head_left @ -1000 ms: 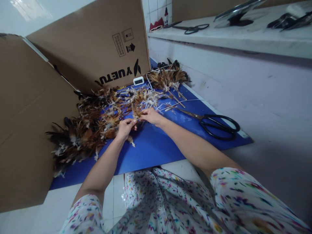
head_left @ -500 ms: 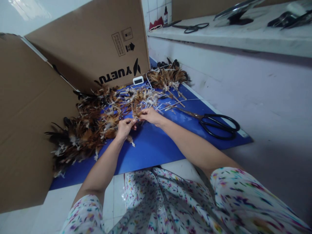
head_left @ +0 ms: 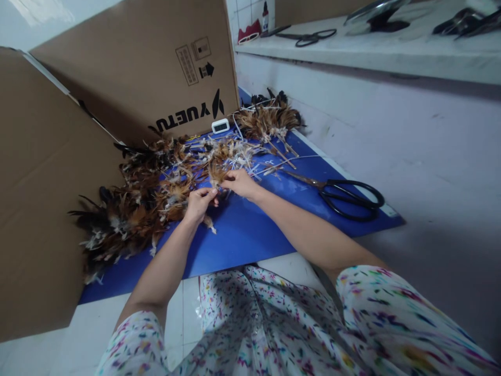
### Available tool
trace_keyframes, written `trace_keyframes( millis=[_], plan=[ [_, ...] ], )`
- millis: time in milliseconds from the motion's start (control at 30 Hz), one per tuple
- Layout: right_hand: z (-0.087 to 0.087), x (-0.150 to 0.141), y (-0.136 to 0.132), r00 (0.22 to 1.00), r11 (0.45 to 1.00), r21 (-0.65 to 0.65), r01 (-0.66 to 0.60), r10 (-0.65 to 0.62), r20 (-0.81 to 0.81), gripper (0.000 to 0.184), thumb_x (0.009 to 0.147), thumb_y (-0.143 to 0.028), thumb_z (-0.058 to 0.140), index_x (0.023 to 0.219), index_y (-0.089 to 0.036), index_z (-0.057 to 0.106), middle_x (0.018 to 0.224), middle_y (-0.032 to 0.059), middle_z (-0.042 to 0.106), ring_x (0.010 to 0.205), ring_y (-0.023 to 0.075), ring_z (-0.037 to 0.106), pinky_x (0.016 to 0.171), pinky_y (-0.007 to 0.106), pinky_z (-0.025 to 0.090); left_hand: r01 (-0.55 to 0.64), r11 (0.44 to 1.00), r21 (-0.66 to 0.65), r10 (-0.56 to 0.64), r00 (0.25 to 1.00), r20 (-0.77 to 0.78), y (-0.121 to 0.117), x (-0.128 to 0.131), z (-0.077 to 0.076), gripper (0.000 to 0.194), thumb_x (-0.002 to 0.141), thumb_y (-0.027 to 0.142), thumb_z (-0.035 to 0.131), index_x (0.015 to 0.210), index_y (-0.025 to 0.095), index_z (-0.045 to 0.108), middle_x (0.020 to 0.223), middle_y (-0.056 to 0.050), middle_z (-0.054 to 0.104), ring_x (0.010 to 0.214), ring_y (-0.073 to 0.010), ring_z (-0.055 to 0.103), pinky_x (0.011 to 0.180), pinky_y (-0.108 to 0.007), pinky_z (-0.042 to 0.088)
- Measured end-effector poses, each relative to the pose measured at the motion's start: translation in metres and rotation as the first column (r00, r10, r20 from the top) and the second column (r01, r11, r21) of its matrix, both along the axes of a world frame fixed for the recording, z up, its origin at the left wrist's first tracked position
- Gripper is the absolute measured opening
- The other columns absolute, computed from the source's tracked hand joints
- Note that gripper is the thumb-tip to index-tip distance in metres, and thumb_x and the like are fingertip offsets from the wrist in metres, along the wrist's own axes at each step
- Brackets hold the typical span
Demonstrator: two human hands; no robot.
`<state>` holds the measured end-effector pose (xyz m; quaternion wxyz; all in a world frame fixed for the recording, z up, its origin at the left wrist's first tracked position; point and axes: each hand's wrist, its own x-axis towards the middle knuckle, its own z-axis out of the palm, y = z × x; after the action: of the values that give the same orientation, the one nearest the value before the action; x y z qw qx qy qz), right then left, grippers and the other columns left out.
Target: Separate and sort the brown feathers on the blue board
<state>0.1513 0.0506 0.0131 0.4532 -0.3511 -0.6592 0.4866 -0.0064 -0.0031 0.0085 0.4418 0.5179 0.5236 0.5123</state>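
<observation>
A small brown feather bunch (head_left: 216, 175) with a pale base is held upright between my two hands. My left hand (head_left: 200, 202) pinches its lower end with thumb and forefinger. My right hand (head_left: 241, 184) closes on its right side; the exact grip of the fingertips is too small to make out. Below my left hand, another small feather tuft (head_left: 210, 223) with a white tip lies on the blue board (head_left: 235, 237). A large heap of brown and black feathers (head_left: 135, 224) spreads to the left of my hands.
Big black-handled scissors (head_left: 348, 196) lie to the right on the board. Beyond my hands are white strips (head_left: 246, 156), feather bundles on sticks (head_left: 270, 120) and a small digital timer (head_left: 220, 126). Cardboard panels (head_left: 136, 68) wall the left and back; a shelf (head_left: 364, 52) holds another pair of scissors (head_left: 309, 37).
The feather bunch between my hands now stands more upright and spread. Both hands keep nearly the same place. The whole view has shifted slightly.
</observation>
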Motion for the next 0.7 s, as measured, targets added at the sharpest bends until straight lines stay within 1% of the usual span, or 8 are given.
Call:
trace_keyframes(
  millis=[100, 233, 300, 467, 600, 700],
  plan=[
    [-0.0027, -0.0012, 0.0015, 1.000, 0.999, 0.034, 0.001, -0.001, 0.000, 0.016, 0.071, -0.024, 0.067, 0.080, -0.011, 0.072, 0.079, 0.0036, 0.071, 0.076, 0.0152, 0.062, 0.074, 0.027, 0.048, 0.000, 1.000, -0.002, 0.000, 1.000, 0.013, -0.0009, 0.0012, 0.0007, 0.039, 0.057, 0.047, 0.080, 0.068, 0.011, 0.069, 0.048, 0.000, 0.058, 0.042, -0.0096, 0.052, 0.046, -0.023, 0.045],
    [-0.0045, -0.0021, 0.0018, 0.999, 0.998, 0.048, -0.045, 0.046, -0.020, 0.022, 0.073, -0.031, 0.068, 0.085, -0.013, 0.073, 0.078, 0.0028, 0.071, 0.077, 0.0159, 0.063, 0.077, 0.029, 0.049, -0.006, 1.000, -0.005, 0.006, 1.000, 0.022, -0.0011, 0.0013, 0.0013, 0.039, 0.056, 0.048, 0.081, 0.066, 0.012, 0.069, 0.047, 0.000, 0.058, 0.042, -0.0098, 0.052, 0.046, -0.023, 0.045],
    [-0.0044, -0.0021, 0.0015, 0.998, 0.998, 0.045, -0.054, 0.054, -0.009, 0.021, 0.073, -0.031, 0.068, 0.084, -0.014, 0.073, 0.078, 0.0022, 0.071, 0.077, 0.0157, 0.063, 0.078, 0.029, 0.049, -0.007, 1.000, -0.004, 0.007, 1.000, 0.023, -0.0009, 0.0012, 0.0010, 0.038, 0.056, 0.047, 0.081, 0.066, 0.012, 0.069, 0.047, 0.000, 0.058, 0.041, -0.0098, 0.052, 0.045, -0.023, 0.045],
    [-0.0031, -0.0015, 0.0001, 0.999, 0.999, 0.043, -0.029, 0.027, 0.042, 0.016, 0.074, -0.029, 0.067, 0.082, -0.015, 0.072, 0.078, 0.0013, 0.070, 0.079, 0.0155, 0.063, 0.077, 0.027, 0.048, -0.006, 1.000, 0.013, 0.005, 0.999, 0.033, -0.0006, 0.0018, -0.0005, 0.036, 0.056, 0.046, 0.081, 0.065, 0.012, 0.069, 0.048, 0.000, 0.058, 0.042, -0.0098, 0.051, 0.046, -0.024, 0.045],
    [-0.0037, -0.0021, -0.0014, 0.999, 0.998, 0.040, -0.039, 0.037, 0.039, 0.018, 0.074, -0.030, 0.067, 0.081, -0.015, 0.072, 0.076, 0.0009, 0.070, 0.078, 0.0156, 0.062, 0.075, 0.027, 0.047, -0.001, 1.000, 0.026, 0.000, 1.000, 0.029, -0.0007, 0.0021, -0.0010, 0.035, 0.057, 0.045, 0.080, 0.065, 0.013, 0.069, 0.047, 0.001, 0.058, 0.043, -0.0098, 0.051, 0.046, -0.024, 0.045],
    [-0.0034, -0.0024, -0.0013, 0.997, 0.997, 0.035, -0.071, 0.071, 0.013, 0.021, 0.073, -0.033, 0.068, 0.082, -0.014, 0.072, 0.075, 0.0010, 0.069, 0.076, 0.0151, 0.061, 0.075, 0.027, 0.047, -0.001, 1.000, 0.024, 0.000, 0.999, 0.041, -0.0009, 0.0020, -0.0005, 0.034, 0.057, 0.044, 0.081, 0.066, 0.013, 0.070, 0.047, 0.001, 0.058, 0.043, -0.0099, 0.051, 0.046, -0.024, 0.044]
  ],
)
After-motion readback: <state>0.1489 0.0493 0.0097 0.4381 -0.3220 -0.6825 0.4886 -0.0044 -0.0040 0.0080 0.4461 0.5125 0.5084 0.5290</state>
